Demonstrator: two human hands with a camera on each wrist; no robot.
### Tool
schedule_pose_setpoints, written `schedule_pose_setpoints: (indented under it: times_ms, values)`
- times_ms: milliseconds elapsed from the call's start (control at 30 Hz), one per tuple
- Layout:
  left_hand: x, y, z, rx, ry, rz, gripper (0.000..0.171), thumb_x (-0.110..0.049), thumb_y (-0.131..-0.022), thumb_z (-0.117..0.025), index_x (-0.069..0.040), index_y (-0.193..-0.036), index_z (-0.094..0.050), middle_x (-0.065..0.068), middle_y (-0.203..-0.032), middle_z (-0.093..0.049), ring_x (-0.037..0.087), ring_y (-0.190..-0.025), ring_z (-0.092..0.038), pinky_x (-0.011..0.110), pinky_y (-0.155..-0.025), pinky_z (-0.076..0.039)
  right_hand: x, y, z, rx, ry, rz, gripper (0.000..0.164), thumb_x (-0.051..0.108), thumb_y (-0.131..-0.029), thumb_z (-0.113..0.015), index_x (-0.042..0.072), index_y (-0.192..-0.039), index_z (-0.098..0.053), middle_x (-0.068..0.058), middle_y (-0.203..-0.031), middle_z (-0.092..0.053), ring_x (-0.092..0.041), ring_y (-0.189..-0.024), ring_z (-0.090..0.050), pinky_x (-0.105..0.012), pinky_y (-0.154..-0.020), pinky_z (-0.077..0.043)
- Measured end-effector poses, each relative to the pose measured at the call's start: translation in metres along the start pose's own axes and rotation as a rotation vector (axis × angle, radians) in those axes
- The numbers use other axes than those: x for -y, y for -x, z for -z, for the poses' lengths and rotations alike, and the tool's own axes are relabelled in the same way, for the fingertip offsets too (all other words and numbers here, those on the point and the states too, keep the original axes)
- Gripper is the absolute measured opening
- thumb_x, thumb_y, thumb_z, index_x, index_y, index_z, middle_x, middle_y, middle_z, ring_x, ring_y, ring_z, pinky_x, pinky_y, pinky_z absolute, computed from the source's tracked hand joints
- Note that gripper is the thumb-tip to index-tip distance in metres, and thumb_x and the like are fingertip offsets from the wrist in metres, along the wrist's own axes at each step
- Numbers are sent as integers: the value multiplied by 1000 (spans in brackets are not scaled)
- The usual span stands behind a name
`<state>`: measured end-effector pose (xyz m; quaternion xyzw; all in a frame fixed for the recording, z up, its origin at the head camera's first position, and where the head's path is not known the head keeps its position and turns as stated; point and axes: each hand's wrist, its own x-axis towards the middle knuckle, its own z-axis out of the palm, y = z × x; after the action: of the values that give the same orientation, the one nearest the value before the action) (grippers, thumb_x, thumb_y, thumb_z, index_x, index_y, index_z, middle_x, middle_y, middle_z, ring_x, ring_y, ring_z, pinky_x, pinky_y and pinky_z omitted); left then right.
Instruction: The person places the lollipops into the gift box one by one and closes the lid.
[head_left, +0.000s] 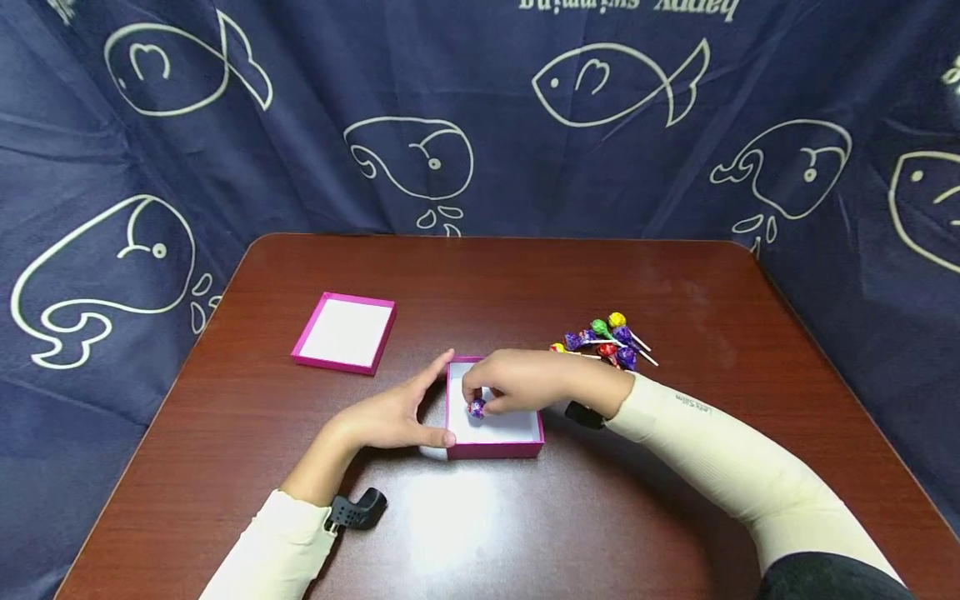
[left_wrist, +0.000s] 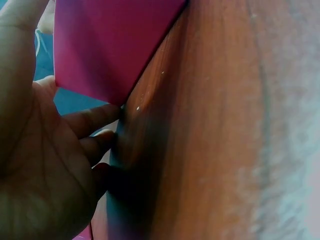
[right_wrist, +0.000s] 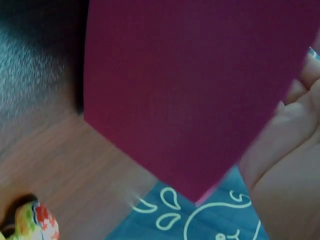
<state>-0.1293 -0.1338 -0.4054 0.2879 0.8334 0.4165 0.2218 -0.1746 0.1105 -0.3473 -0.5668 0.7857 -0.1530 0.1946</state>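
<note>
A pink open box (head_left: pixel 495 451) with a white inside stands near the middle of the table. My left hand (head_left: pixel 392 417) rests along its left side, thumb at the front corner and forefinger stretched toward the back corner. The left wrist view has the fingers (left_wrist: pixel 92 122) touching the box wall low down, unwrapped. Inside the box, my right hand (head_left: pixel 525 379) pinches a purple-wrapped lollipop (head_left: pixel 476 408) by its head end; its stick is hidden. In the right wrist view, the box wall (right_wrist: pixel 185 90) covers the fingertips and the lollipop.
Behind my right forearm lies a loose pile of lollipops, among them a yellow one (head_left: pixel 617 320), a green one (head_left: pixel 600 327) and a purple one (head_left: pixel 626 358). The matching pink lid (head_left: pixel 347 332) lies inside-up at the back left. A blue patterned cloth (head_left: pixel 495 100) hangs behind the table.
</note>
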Motion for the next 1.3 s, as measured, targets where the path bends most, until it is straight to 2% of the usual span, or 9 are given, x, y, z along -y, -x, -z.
schedule_pose_setpoints:
  times_ms: [233,467,667,833,1067,1300]
  values:
    - [0,0,-4,-22,-1,-14,114,-41,-83,-81,-19,-161,-1,10,-164,-11,24,-148,-15,49,-119,-16,-1,-12,-10,39,-4,-3,13,4,-89,-68,11,-99,-67,5,-89,-66,-7,-72,-50,-22,-70,-45]
    - [0,1,-2,-18,12,12,115,-44,-82,-80,-20,-161,0,8,-165,-8,24,-149,-13,50,-118,-16,-2,-19,-18,53,-43,-2,13,5,-90,-70,10,-102,-69,6,-92,-68,-4,-76,-52,-20,-74,-48]
    - [1,0,-4,-18,3,29,116,-45,-82,-80,-22,-161,1,7,-165,-8,22,-148,-13,48,-118,-16,-4,-20,-18,58,-96,-24,11,3,-88,-69,9,-97,-69,6,-86,-65,-4,-75,-52,-20,-71,-47]
    - [0,-1,-5,-19,17,20,115,-41,-81,-81,-23,-161,-1,10,-165,-10,25,-148,-13,51,-118,-16,-5,-20,-18,65,-115,-48,12,4,-87,-72,11,-96,-69,9,-81,-58,-3,-72,-50,-20,-68,-46]
    - [0,1,-5,-19,29,29,115,-41,-81,-82,-23,-161,-1,8,-165,-11,27,-148,-14,53,-117,-18,-4,-23,-21,117,-183,-36,9,3,-89,-69,10,-96,-69,7,-83,-63,-1,-75,-53,-19,-71,-49]
    - [0,-1,-5,-24,10,45,117,-43,-79,-83,-24,-161,-1,5,-164,-12,22,-147,-16,48,-118,-19,-3,-26,-23,150,-172,-30,10,5,-91,-69,10,-98,-74,12,-83,-67,1,-72,-52,-18,-71,-48]
